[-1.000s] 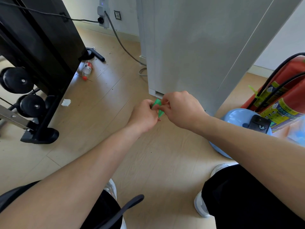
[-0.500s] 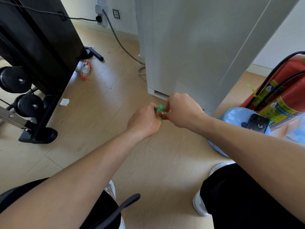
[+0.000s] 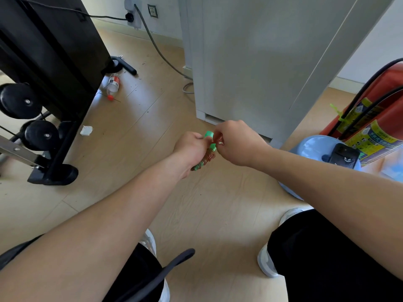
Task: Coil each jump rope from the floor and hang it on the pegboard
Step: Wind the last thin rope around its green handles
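As left hand [image 3: 190,147] holds rope [image 3: 206,159], right hand [image 3: 237,142] pinches.

- Pale wood-plank floor [image 3: 135,138], lit by soft daylight and speckled with small debris.
- Tall light-grey cabinet [image 3: 250,62] standing on it, centre.
- Black metal exercise machine [image 3: 54,51] with round black discs, left.
- White wall with a socket [image 3: 152,10]; a grey cable [image 3: 161,55] runs down to the floor.
- Clear plastic bottle with a red cap [image 3: 113,83] lying near the machine.
- Red fire extinguisher [image 3: 388,101] at right, just beside a pale blue round plastic tub [image 3: 314,147].
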### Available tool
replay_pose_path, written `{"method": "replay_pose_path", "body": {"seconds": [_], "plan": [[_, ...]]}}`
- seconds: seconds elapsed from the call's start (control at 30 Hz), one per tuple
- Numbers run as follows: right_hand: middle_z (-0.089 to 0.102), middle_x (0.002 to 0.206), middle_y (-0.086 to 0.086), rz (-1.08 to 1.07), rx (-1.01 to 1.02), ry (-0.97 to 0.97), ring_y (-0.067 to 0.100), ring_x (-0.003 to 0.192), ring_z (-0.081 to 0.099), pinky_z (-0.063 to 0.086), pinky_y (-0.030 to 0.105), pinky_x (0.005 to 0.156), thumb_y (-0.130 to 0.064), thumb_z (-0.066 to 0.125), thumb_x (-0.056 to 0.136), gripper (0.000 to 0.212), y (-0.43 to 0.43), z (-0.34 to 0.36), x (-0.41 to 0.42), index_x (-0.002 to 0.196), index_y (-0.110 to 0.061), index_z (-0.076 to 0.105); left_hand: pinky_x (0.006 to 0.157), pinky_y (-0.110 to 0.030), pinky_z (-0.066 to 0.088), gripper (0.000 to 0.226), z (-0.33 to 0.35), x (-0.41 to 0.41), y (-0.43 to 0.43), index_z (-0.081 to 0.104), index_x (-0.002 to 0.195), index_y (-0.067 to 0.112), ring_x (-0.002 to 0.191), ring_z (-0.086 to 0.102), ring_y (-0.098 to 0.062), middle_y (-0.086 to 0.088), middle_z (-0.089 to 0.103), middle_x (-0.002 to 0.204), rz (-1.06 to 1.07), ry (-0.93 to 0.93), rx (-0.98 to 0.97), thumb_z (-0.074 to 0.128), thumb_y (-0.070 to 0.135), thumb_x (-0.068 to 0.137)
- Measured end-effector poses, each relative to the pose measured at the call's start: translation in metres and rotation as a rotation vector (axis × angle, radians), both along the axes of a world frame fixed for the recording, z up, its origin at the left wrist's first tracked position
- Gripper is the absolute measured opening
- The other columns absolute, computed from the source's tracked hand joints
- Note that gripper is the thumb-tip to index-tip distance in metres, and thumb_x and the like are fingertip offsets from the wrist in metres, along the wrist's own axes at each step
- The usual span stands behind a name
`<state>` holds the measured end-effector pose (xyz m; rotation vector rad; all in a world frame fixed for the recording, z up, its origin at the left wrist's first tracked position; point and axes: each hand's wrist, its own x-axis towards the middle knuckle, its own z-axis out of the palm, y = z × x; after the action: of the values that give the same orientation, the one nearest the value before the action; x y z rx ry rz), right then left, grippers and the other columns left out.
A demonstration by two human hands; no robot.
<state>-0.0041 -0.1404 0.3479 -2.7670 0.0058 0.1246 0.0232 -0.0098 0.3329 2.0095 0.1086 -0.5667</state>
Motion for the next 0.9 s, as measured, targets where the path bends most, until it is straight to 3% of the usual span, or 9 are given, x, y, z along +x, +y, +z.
{"method": "replay_pose_path", "body": {"seconds": [0.1,0.2,0.33,0.43,0.53,0.63,0.73,0.8,0.9], "plan": [[0.069,0.101,0.005,-0.047,0.105,-0.005,0.024,0.09,0.064,0.053,0.032,0.071,-0.016,0.062,0.085,0.028,-0.002,-0.001,0.002,0.111,-0.016,0.071,0.038,-0.015,0.038,0.027,-0.001,0.004,0.005,0.071,0.082,0.014,0.044,0.057,-0.01,0.0,0.071,0.065,0.008,-0.083,-0.021,0.06,0.032,0.099],[0.069,0.103,0.007,-0.065,0.113,-0.041,0.025,0.094,0.064,0.051,0.03,0.072,-0.015,0.061,0.086,0.027,-0.003,-0.004,0.004,0.111,-0.016,0.071,0.048,-0.02,0.044,0.024,0.002,0.007,0.011,0.074,0.093,0.01,0.057,0.06,-0.016,0.0,0.071,0.067,-0.05,-0.054,-0.117,0.064,0.031,0.097],[0.07,0.105,0.007,-0.046,0.076,-0.017,0.025,0.095,0.065,0.05,0.03,0.071,-0.017,0.062,0.088,0.031,-0.008,-0.004,0.007,0.117,-0.019,0.069,0.051,-0.022,0.047,0.018,0.006,0.009,0.021,0.07,0.11,0.007,0.065,0.062,-0.018,-0.01,0.071,0.085,-0.259,0.002,-0.149,0.068,0.005,0.092],[0.07,0.111,0.004,0.021,0.069,0.053,0.021,0.096,0.065,0.054,0.031,0.074,-0.006,0.053,0.086,0.042,-0.007,-0.004,0.007,0.122,-0.02,0.068,0.052,-0.026,0.049,0.013,-0.003,0.006,0.025,0.072,0.102,0.011,0.064,0.064,-0.021,-0.011,0.075,0.087,-0.25,-0.067,-0.042,0.07,0.006,0.09],[0.071,0.112,0.004,0.091,0.039,0.107,0.023,0.097,0.066,0.058,0.035,0.077,-0.003,0.048,0.081,0.051,0.002,-0.003,0.004,0.124,-0.021,0.068,0.046,-0.022,0.045,0.002,-0.011,0.004,0.024,0.071,0.089,0.013,0.052,0.061,-0.015,-0.005,0.073,0.074,-0.199,-0.113,0.085,0.071,0.012,0.089],[0.07,0.101,0.008,0.144,-0.026,0.133,0.029,0.089,0.066,0.059,0.039,0.073,-0.005,0.048,0.079,0.047,0.011,-0.006,0.0,0.117,-0.018,0.07,0.045,-0.022,0.043,0.016,-0.015,0.006,0.023,0.066,0.073,0.013,0.045,0.057,-0.015,-0.001,0.066,0.061,-0.175,-0.105,0.147,0.07,0.009,0.089],[0.069,0.093,0.007,0.152,-0.007,0.136,0.028,0.083,0.063,0.058,0.037,0.07,-0.008,0.049,0.079,0.041,0.011,-0.006,-0.004,0.112,-0.017,0.072,0.052,-0.028,0.049,0.016,-0.02,0.007,0.022,0.066,0.072,0.012,0.054,0.06,-0.022,-0.008,0.071,0.07,-0.188,-0.09,0.176,0.07,0.008,0.086],[0.066,0.08,0.002,0.129,0.071,0.112,0.025,0.075,0.059,0.051,0.033,0.063,-0.017,0.055,0.082,0.029,0.007,-0.002,-0.005,0.103,-0.017,0.074,0.058,-0.03,0.052,0.008,-0.021,0.01,0.023,0.068,0.081,0.012,0.062,0.064,-0.023,-0.01,0.074,0.081,-0.179,-0.083,0.148,0.075,0.011,0.084],[0.056,0.065,0.004,0.044,0.146,0.133,0.026,0.064,0.051,0.041,0.033,0.053,-0.024,0.049,0.088,0.026,0.003,0.004,-0.004,0.079,-0.009,0.067,0.074,-0.031,0.057,0.053,-0.012,0.016,0.029,0.062,0.113,0.016,0.086,0.069,-0.018,-0.001,0.07,0.101,-0.098,-0.121,0.075,0.091,0.018,0.069]]}}
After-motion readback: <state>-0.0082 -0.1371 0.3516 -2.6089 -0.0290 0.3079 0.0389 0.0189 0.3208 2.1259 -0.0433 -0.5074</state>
